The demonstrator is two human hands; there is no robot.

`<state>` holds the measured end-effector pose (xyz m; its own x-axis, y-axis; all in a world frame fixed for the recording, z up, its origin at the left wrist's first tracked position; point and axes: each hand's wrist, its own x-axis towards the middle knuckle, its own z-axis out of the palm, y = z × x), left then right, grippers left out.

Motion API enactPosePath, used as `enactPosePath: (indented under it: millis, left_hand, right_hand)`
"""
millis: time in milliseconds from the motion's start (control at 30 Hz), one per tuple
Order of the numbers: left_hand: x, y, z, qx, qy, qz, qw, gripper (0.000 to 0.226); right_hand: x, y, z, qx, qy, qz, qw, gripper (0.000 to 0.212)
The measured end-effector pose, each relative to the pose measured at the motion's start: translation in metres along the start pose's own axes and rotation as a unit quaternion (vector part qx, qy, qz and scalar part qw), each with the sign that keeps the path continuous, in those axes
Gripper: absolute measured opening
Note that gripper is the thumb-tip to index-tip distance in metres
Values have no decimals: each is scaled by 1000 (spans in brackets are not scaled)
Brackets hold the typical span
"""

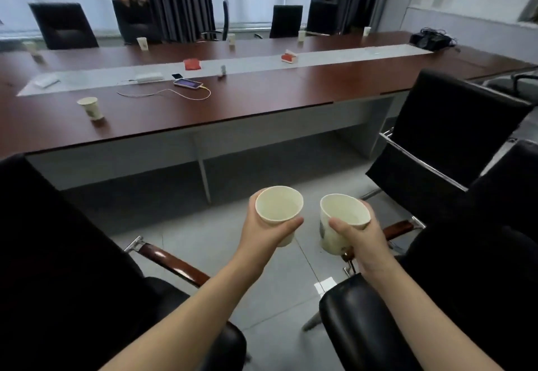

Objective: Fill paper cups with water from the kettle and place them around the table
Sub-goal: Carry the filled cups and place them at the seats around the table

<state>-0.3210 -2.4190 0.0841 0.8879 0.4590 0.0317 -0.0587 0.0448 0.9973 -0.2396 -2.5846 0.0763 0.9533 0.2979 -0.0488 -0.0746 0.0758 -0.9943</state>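
Paper cups in both hands, head view. Grips the left cup point(279, 206) in the left hand point(262, 232): fingers point(252, 210) curled round the far side of the wall, thumb across the near side just under the rim. Grips the right cup point(343, 212) in the right hand point(362, 241) in the same way: fingers point(373, 219) wrapped behind, thumb pressed at the near rim, with a printed pattern showing on the cup's left side.

Both held upright, mouths open to the camera, side by side but apart, over the grey floor point(233, 242) and short of the near edge of the worktop point(262, 103). Bare forearms reaching forward from the bottom of the frame, one slanting in from each lower corner, between the left chair point(58, 254) and the right chair point(451, 298), both black.

Insides of both cups pale; cannot tell whether water is in them.

On the long brown worktop, a near cup point(90, 108) standing toward the left, contents not visible. Along the far edge, a row of far cups point(231, 39), well apart from each other. Near the middle, a phone point(187, 83) with a yellow cable point(186, 97) plugged in.
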Motion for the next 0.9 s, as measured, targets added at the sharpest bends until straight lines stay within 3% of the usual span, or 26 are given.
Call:
enactPosePath:
  millis: [100, 200, 300, 433, 767, 900]
  left_hand:
    - [37, 3, 14, 0, 27, -3, 1000, 69]
    - [69, 3, 20, -1, 47, 2, 999, 70]
    - [105, 0, 23, 8, 62, 5, 998, 65]
    - [161, -7, 13, 7, 75, 8, 997, 66]
    - [378, -11, -16, -42, 69, 5, 997, 69]
    - [481, -6, -28, -33, 54, 2, 998, 70]
  right_hand:
    - [44, -7, -9, 5, -5, 1, 1000, 80]
    - [82, -9, -9, 7, -12, -2, 1000, 64]
    - [119, -9, -7, 1, -14, 0, 1000, 75]
    - [173, -7, 1, -10, -15, 3, 1000, 73]
    - [364, 2, 44, -1, 18, -2, 1000, 78]
    - [451, -1, 72, -4, 25, 10, 1000, 100]
